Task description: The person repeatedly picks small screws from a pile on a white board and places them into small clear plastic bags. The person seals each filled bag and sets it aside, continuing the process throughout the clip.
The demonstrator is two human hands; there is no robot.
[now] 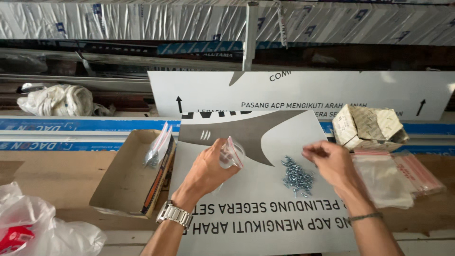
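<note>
- Bright, even daylight fills the frame, strongest in the middle and right.
- The white panel at centre is lit flat, without harsh glare.
- Soft, short shadows lie under the left hand and right hand.
- Glare streaks the foil-wrapped bars along the top.
- The band of shelf below them, upper left, is dim.
- Straight lines bow slightly near the edges.
- The right hand's fingertips look a little blurred.

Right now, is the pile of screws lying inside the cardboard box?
No, the pile of screws lies on the white sheet between the two hands, while the cardboard box sits apart at the left.
</note>
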